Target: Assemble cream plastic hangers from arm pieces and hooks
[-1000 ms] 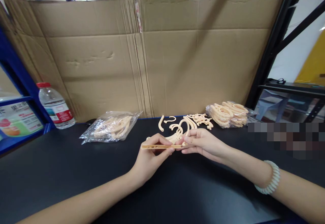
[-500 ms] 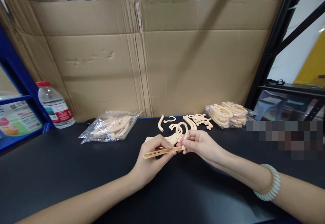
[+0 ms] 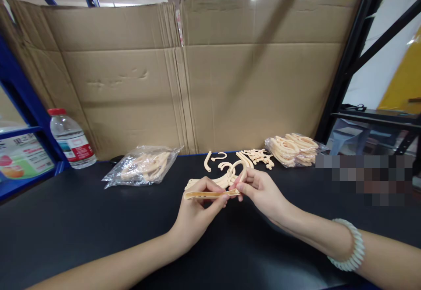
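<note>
My left hand (image 3: 199, 213) pinches a long, narrow cream plastic hanger arm (image 3: 197, 195) between thumb and fingers, with its hollow, slotted side facing me. At the arm's right end, my right hand (image 3: 263, 191) grips a cream curved hook (image 3: 242, 167), its bend standing upward. The foot of the hook meets the end of the arm; my fingertips partly cover that joint, so I cannot tell whether it is seated. Just behind my hands, more cream hanger arms (image 3: 219, 182) lie on the black table (image 3: 138, 220).
Farther back lie a loose hook (image 3: 219, 155), a curved strip (image 3: 207, 161) and a heap of small branching cream pieces (image 3: 259, 155). Clear bags of cream parts sit left (image 3: 144, 167) and right (image 3: 294, 149). A water bottle (image 3: 74, 143) stands far left, before a cardboard wall (image 3: 131, 84).
The hanger arm has turned slightly in my left hand, so its slots show less. The hook has tipped a little to the right. The view has shifted slightly.
</note>
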Demonstrator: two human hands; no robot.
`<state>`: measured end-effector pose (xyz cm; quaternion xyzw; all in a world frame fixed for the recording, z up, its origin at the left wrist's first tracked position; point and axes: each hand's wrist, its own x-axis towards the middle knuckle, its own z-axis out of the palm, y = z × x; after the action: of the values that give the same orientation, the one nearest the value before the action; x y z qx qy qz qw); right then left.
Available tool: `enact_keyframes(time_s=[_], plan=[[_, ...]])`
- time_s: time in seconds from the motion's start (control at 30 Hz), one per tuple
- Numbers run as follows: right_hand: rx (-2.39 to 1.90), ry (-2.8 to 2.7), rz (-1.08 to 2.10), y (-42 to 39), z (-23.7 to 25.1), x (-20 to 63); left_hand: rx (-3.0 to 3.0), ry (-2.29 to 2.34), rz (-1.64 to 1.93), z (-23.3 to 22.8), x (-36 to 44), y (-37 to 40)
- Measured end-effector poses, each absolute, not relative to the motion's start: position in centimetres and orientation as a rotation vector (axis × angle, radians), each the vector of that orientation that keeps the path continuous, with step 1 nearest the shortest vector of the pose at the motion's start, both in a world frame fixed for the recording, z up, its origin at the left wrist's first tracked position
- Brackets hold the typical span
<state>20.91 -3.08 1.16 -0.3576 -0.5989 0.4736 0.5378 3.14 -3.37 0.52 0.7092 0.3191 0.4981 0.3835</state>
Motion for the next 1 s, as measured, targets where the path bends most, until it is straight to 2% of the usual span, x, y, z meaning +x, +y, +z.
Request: enact_keyframes(time_s=[0.3,0.67,1.0], plan=[[-0.845,-1.367,1.073,-3.8,1.3,20.4,1.691,0.792,1.335,0.9,3.8,-4.1],[-0.865,-1.395,1.230,-3.1,1.9,21.2,1.474,0.858,1.432,0.9,4.1,-3.2],[-0.866,-1.594,1.223,-2.3,1.4,21.3,1.332,0.811,1.170,0.3,4.2,-3.5]])
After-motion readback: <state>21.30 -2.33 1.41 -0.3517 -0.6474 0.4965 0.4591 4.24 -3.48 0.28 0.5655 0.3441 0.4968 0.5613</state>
